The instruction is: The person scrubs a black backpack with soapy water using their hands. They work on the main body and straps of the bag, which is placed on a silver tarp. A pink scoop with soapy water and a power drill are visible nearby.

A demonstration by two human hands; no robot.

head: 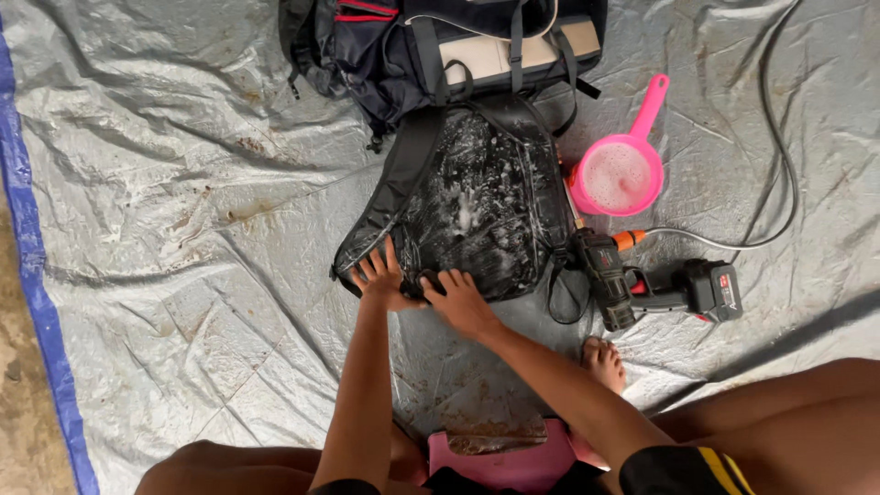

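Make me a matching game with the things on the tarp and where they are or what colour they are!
Things:
1. scoop
2. backpack
3. spray gun
4. left hand

Clues:
A. covered in soap suds
B. pink, full of foam
C. pressing on the backpack's lower edge
D. lying on the tarp, joined to a hose

Pairs: 1-B, 2-A, 3-D, 4-C

A pink scoop (621,174) and cordless sprayer (655,289) lie on the grey tarp (165,183)
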